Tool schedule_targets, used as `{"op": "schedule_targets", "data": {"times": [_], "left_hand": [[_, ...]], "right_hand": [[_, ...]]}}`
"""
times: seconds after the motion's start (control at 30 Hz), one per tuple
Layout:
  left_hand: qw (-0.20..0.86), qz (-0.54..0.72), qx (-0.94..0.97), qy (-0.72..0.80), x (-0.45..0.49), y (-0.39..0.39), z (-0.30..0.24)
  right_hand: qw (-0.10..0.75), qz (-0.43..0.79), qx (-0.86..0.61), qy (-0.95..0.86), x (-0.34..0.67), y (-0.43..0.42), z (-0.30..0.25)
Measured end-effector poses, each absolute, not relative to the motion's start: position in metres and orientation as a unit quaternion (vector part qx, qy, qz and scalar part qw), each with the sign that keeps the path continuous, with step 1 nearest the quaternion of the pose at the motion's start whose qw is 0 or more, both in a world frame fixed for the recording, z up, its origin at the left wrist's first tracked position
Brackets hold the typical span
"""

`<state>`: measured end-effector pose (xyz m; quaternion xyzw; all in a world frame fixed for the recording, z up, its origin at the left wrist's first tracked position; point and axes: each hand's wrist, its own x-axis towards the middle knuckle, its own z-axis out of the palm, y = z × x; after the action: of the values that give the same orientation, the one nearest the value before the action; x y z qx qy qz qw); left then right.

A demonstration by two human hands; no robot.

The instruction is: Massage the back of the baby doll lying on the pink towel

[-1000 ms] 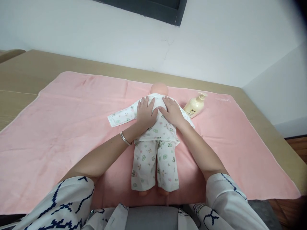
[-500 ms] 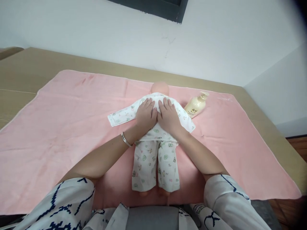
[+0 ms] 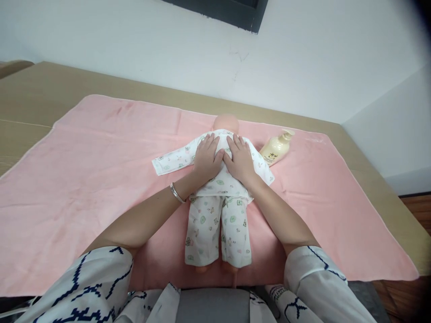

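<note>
**Pressing both palms flat on a face-down doll**

Laying the left hand [image 3: 206, 157] wide open on the left side of the back of the doll [image 3: 218, 215], with fingers spread and pointing toward the head, closing on nothing. Mirroring it with the right hand [image 3: 239, 158], equally flat and open, on the right side of the back, with thumbs nearly touching over the spine. Resting on cloth only: no pinch, no fold of the printed top [image 3: 218, 181] caught between fingers. Wearing a silver bracelet [image 3: 175, 193] at the left wrist.

Keeping the doll prone in the middle of the pink towel [image 3: 84, 179], head toward the wall [image 3: 134, 45], legs toward the body, with one sleeve stretched out to the left and the other partly under the right forearm. Leaving a cream pump bottle [image 3: 276, 149] on its side just beside the doll's right shoulder, apart from both hands. Covering most of the wooden table [image 3: 30, 89] with the towel.

Judging from the posture: midway through a rub or smoothing pass over the upper back, with hands high near the neck. Calling, for any further pass, for light, even pressure from both palms, matched travel either side of the spine, and care not to drag the loose top up or roll the doll off its front.
</note>
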<state>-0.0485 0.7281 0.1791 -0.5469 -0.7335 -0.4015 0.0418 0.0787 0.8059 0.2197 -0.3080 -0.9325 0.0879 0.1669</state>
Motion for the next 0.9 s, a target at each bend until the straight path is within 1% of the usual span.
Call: {"op": "schedule_targets", "data": {"times": [0.33, 0.53, 0.63, 0.77, 0.9], "left_hand": [[0.036, -0.401, -0.528, -0.748, -0.048, 0.729, 0.180], [0.099, -0.392, -0.552, -0.729, -0.048, 0.725, 0.179], [0.124, -0.389, -0.581, -0.704, -0.047, 0.722, 0.181], [0.097, -0.387, -0.577, -0.713, -0.048, 0.724, 0.181], [0.055, -0.388, -0.536, -0.748, -0.049, 0.729, 0.178]], "right_hand": [[0.188, 0.100, -0.293, -0.932, 0.079, 0.813, 0.212], [0.175, 0.074, -0.263, -0.946, 0.081, 0.810, 0.218], [0.150, 0.046, -0.291, -0.944, 0.082, 0.789, 0.223], [0.132, 0.028, -0.295, -0.946, 0.083, 0.772, 0.228], [0.118, 0.099, -0.266, -0.952, 0.083, 0.800, 0.230]]}}
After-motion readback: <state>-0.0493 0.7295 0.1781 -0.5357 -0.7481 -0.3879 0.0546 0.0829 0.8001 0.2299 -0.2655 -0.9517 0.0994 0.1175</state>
